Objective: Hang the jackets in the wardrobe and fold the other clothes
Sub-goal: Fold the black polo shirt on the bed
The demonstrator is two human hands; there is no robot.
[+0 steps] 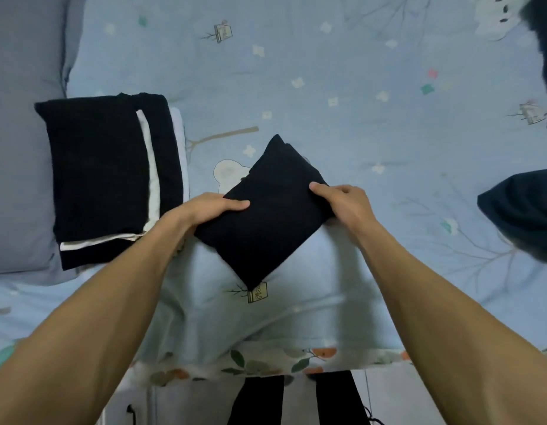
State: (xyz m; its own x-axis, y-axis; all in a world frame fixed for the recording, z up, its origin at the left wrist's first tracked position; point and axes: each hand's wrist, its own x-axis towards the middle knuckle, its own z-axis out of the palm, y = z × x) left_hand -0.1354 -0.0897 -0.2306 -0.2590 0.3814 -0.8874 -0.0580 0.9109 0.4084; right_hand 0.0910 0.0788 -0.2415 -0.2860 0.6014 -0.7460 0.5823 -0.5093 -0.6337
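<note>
Centrally, a folded black garment (267,210) lies tilted like a diamond on the bed (342,118), which carries a pale blue cover printed with branches, small flowers and bears. All positions below are given relative to this folded garment.

Left hand (215,207): at the garment's left corner, thumb lying on top of the cloth, remaining fingers tucked under the edge and hidden; it pinches the corner. Right hand (347,204): at the right corner, thumb on top, fingers curled over the edge; it grips the cloth. Whether the garment rests fully on the bed or is slightly lifted cannot be told from this view.

Left of the garment, apart from it: a stack of folded clothes (112,179), black on top, a white layer showing along its right and near edges, further black beneath. The stack sits partly on a grey pillow (17,164), which extends further left.

Right of the garment, well apart: a dark blue garment (523,210), unfolded, reaching in from the frame edge. Far upper right: another dark cloth mass (542,41), blurred, possibly clothing.

Below the garment, past the bed's edge: the person's legs in black trousers (256,400).
</note>
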